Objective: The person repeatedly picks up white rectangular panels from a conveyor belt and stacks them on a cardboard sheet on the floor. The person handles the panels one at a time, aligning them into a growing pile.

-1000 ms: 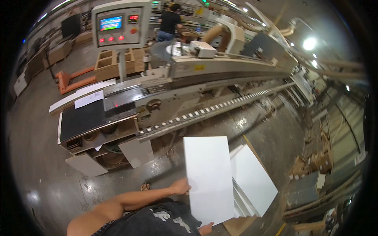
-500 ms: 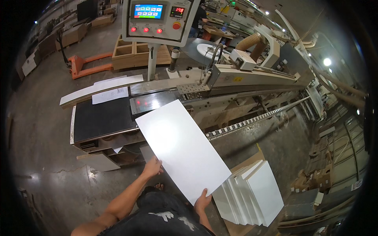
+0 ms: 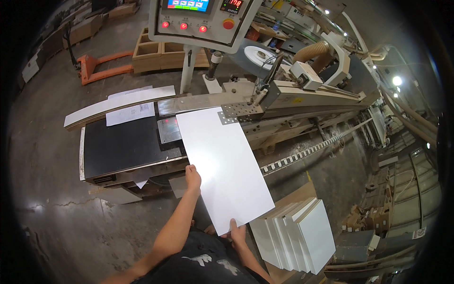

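Faces a long machine (image 3: 289,100), beside a stack of white boards (image 3: 314,236). Holds a white panel (image 3: 227,165) with its far end over a steel plate (image 3: 168,131), clasping its left edge with the left hand (image 3: 192,178) and its near end with the right hand (image 3: 237,233).

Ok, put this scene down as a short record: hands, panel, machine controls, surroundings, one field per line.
Left hand: at the long left edge of the white panel
Right hand: gripping the panel's near end, thumb on top
Panel far end: at the machine, contact unclear
Control box: screen and three red buttons lit
Right side: stack of white panels
Far left: orange pallet jack
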The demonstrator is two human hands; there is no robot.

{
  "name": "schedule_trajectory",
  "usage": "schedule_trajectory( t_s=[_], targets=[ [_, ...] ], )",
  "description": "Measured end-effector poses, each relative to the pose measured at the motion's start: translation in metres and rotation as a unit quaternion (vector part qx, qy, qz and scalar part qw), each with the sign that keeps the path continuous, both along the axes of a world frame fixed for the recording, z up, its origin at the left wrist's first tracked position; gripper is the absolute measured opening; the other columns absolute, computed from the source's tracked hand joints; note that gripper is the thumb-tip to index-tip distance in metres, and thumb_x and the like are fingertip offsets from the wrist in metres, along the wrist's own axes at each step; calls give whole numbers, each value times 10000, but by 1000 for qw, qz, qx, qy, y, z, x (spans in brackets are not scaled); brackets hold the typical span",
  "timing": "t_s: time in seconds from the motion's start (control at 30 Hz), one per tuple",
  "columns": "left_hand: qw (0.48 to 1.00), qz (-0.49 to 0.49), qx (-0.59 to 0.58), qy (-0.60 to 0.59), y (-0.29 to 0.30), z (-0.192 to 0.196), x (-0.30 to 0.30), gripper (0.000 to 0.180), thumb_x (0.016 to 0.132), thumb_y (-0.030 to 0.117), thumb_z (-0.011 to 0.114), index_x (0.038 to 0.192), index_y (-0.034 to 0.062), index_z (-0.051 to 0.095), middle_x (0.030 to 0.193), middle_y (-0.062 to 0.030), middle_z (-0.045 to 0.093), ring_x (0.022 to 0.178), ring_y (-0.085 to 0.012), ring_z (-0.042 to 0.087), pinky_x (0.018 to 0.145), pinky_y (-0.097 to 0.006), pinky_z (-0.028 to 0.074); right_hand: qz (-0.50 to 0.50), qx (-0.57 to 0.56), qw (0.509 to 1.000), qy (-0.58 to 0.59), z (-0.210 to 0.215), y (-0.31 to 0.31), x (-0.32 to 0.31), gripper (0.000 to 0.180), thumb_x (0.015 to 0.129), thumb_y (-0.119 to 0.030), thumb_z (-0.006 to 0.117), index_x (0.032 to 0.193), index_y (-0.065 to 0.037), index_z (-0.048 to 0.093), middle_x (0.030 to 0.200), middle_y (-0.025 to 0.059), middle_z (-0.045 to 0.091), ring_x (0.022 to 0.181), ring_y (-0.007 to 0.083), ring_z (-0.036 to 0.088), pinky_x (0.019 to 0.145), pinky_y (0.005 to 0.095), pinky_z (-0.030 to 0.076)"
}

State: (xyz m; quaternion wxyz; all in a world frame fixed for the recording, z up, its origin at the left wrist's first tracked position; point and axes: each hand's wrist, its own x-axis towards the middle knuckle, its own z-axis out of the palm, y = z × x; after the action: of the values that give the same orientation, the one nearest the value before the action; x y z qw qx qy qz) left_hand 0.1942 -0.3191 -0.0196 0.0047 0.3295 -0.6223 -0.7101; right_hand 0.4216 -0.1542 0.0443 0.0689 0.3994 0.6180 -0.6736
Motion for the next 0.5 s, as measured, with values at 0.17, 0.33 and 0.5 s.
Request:
schedule_trajectory(
  t_s=[0.17,0.33,0.5],
  targets=[
    [1000,14,14,-11,15,31,0,276,1066,229,349,1072,4,508,1027,-137,562,948,-236,513,860,-367,422,9,3,1000,19,6,5,-1,516,978,-190,566,1337,110,348,1136,247,572,770,341,698,512,422,639],
    [999,16,21,-40,48,40,-16,252,1066,211,345,1034,14,500,969,-99,541,886,-198,485,816,-356,418,-25,42,999,-9,3,36,-18,496,954,-170,583,1263,156,373,1112,266,574,796,338,696,487,416,628],
    [998,35,44,-33,90,18,-35,249,1059,210,370,988,15,507,944,-92,528,841,-183,464,783,-361,420,-32,79,994,-71,13,81,-37,498,934,-161,611,1238,163,388,1159,288,573,974,348,663,722,406,588]
  ],
)
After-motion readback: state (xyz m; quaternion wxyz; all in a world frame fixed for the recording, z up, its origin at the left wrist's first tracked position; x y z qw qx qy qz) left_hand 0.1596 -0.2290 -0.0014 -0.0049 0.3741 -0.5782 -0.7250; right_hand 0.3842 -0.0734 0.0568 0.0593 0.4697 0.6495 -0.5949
